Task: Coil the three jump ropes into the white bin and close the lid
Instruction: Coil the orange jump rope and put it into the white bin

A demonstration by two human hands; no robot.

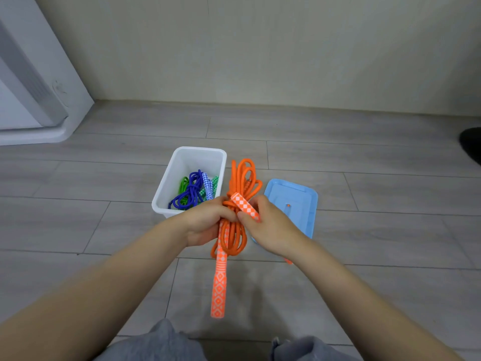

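The white bin [166, 194] stands open on the floor with a coiled blue jump rope [192, 192] and a green jump rope [184, 184] inside. Just right of the bin, above the floor, I hold the orange jump rope [243, 178] bundled in loops. My left hand [208, 220] grips the middle of the bundle. My right hand [268, 225] pinches one orange-and-white patterned handle [244, 206] laid across the loops. The other handle [219, 287] hangs straight down. The light blue lid [299, 204] lies flat on the floor to the right, partly behind my right hand.
Grey plank floor [104, 230] runs to a beige wall at the back. A white appliance or door base [39, 100] stands at the far left. A dark object [472, 144] shows at the right edge. My grey-trousered knees [161, 345] are at the bottom.
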